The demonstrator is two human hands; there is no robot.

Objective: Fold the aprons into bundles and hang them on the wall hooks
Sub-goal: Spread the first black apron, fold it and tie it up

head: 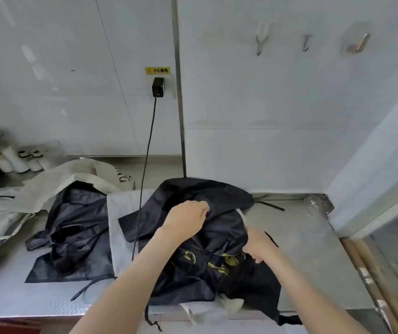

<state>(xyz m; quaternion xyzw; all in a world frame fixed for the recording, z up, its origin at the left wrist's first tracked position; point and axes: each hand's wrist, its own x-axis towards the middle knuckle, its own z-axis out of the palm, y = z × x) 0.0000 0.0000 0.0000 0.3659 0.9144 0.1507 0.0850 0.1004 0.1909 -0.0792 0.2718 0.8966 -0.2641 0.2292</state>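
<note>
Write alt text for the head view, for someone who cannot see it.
The left hand and right hand grip a crumpled black apron with gold print on a steel counter. Another black apron and white aprons lie to its left; three bare wall hooks are above.

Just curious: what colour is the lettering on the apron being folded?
Yellow-gold lettering on the black apron; best seen in the head view.

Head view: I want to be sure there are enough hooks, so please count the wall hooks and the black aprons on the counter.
Wall hooks: 3
Black aprons: 2, the gripped apron and the left apron
Total: 5
</note>
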